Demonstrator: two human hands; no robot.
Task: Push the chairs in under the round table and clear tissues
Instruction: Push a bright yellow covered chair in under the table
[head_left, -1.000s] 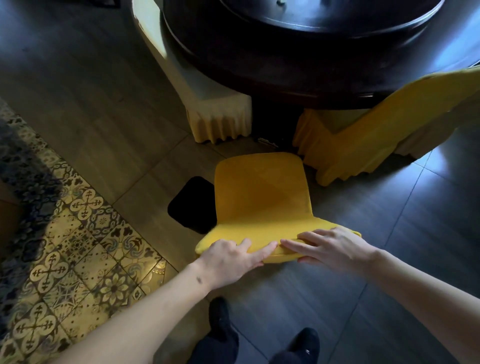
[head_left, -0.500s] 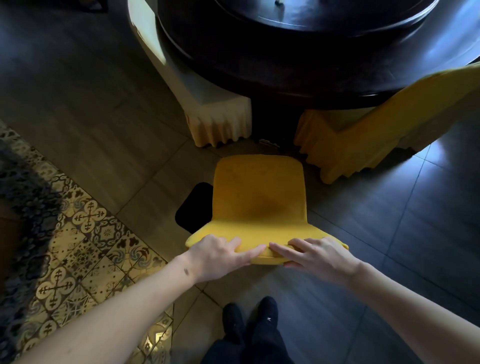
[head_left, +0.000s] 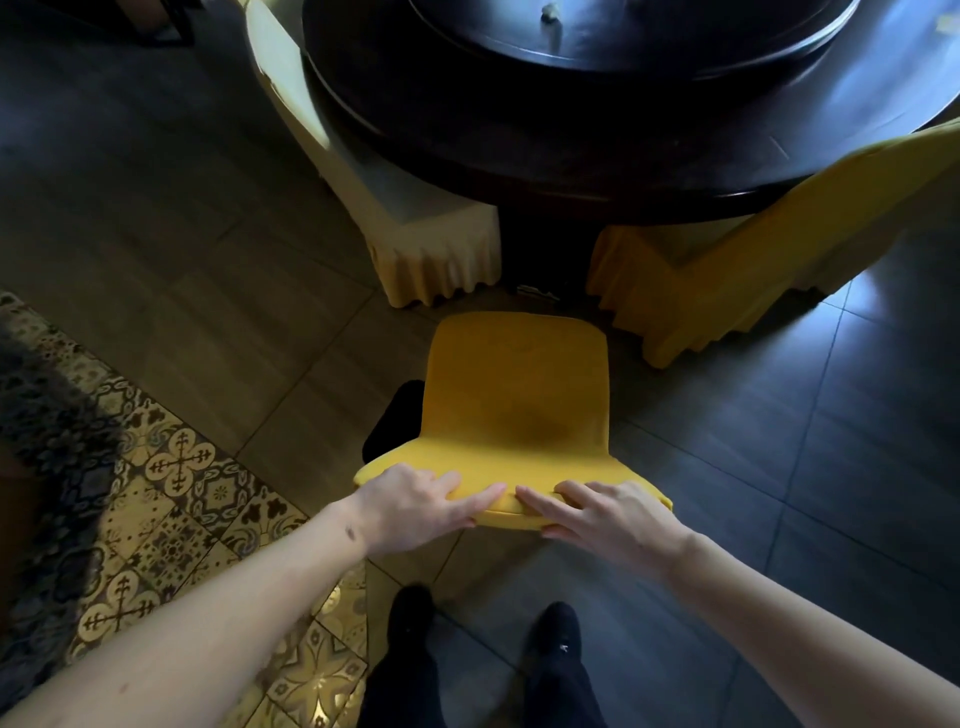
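Observation:
A yellow chair stands on the floor in front of me, its seat facing the dark round table. My left hand and my right hand both grip the top edge of its backrest, side by side, fingertips nearly meeting. The seat's front edge sits just short of the table's rim. A small pale crumpled tissue lies on the raised turntable at the table's centre. Another pale scrap shows at the far right of the tabletop.
Two chairs in yellow fabric covers flank the gap: one at the left, one at the right, both tucked under the table. A patterned tile strip runs along the floor at left. My feet in dark shoes stand behind the chair.
The chair has turned slightly to face the table squarely between the two covered chairs. My feet have stepped forward and apart. Both hands stay on the backrest.

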